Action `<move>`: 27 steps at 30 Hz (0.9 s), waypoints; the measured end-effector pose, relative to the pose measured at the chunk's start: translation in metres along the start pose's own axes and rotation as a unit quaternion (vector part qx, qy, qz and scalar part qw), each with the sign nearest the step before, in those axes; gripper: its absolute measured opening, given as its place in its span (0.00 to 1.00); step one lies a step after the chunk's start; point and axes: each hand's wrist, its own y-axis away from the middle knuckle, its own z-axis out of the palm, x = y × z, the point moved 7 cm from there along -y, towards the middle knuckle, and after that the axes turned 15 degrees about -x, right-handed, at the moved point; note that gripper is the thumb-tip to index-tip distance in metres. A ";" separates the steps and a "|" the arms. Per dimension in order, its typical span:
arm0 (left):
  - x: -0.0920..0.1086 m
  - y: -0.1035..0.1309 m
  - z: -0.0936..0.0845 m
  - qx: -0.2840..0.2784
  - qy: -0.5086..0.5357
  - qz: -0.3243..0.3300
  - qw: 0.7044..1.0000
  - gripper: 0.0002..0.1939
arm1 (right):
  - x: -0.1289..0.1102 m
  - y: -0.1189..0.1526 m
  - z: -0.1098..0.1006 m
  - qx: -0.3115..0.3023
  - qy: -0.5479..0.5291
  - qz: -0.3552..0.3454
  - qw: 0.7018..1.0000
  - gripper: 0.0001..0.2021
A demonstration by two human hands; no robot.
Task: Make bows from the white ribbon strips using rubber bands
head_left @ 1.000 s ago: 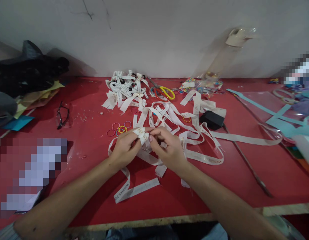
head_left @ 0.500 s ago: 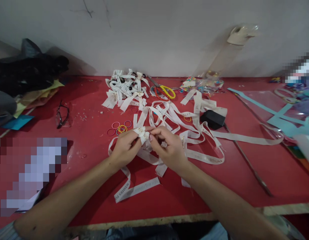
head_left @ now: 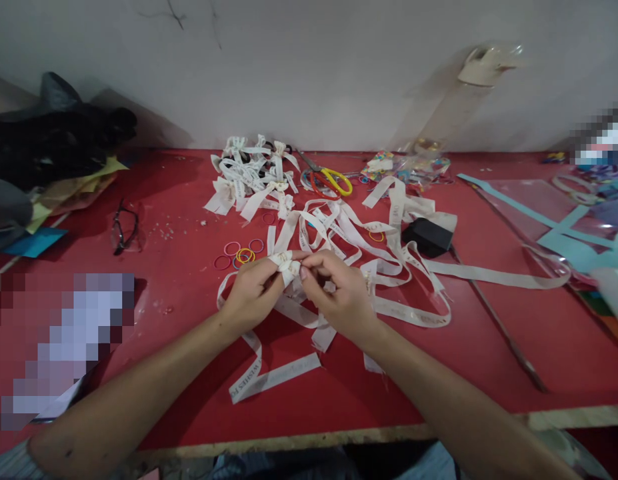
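White printed ribbon (head_left: 285, 267) is wrapped over the fingers of my left hand (head_left: 253, 293), which is closed on it. My right hand (head_left: 341, 290) pinches at the ribbon's right side, thumb and forefinger together at the left hand's fingertips. What exactly lies between those fingertips is too small to make out, but ribbon runs into them. Loose lengths of the same ribbon (head_left: 413, 312) spread behind and beside my hands, and one folded tail (head_left: 276, 377) lies in front. Several coloured rubber bands (head_left: 245, 256) rest just beyond my left hand.
Ribbon bows (head_left: 253, 173) are heaped at the back beside red-and-yellow scissors (head_left: 336, 181). A black block (head_left: 429, 237) and a thin rod (head_left: 506, 333) lie to the right. Eyeglasses (head_left: 125, 227) are on the left. Plastic packets (head_left: 409, 168) sit near the wall.
Almost nothing differs; both hands keep their hold on the ribbon in nearly the same place. The view has shifted very slightly.
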 end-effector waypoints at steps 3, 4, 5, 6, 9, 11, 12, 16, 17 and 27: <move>-0.001 0.000 0.001 -0.009 0.011 -0.007 1.000 0.11 | 0.000 0.000 0.000 0.000 0.005 0.000 1.000 0.04; -0.001 0.000 0.001 -0.011 0.012 -0.007 1.000 0.11 | 0.000 0.000 0.000 -0.001 0.006 0.001 1.000 0.04; -0.001 -0.001 0.001 -0.011 0.011 -0.007 1.000 0.11 | 0.000 0.000 -0.001 -0.003 0.007 0.002 1.000 0.04; -0.001 -0.001 0.001 -0.011 0.010 -0.006 1.000 0.11 | 0.000 0.000 -0.001 -0.005 0.008 0.004 1.000 0.04; -0.001 -0.001 0.001 -0.008 0.009 -0.004 1.000 0.10 | 0.000 0.001 -0.001 -0.006 0.014 0.007 1.000 0.04; -0.001 0.000 0.001 -0.005 0.012 -0.004 1.000 0.09 | 0.000 0.001 -0.001 -0.006 0.017 0.006 1.000 0.04; -0.002 0.000 0.001 -0.005 0.013 -0.005 1.000 0.09 | 0.000 0.001 -0.001 -0.006 0.018 0.006 1.000 0.04; -0.003 -0.001 0.002 -0.006 0.013 -0.014 1.000 0.12 | 0.000 0.002 -0.001 -0.006 0.016 0.001 1.000 0.04; -0.004 -0.001 0.002 -0.006 0.013 -0.016 1.000 0.13 | 0.000 0.002 -0.001 -0.005 0.017 0.000 1.000 0.04; -0.003 -0.002 0.003 -0.004 0.030 -0.012 0.999 0.13 | -0.001 0.001 -0.002 -0.003 0.019 0.003 1.000 0.04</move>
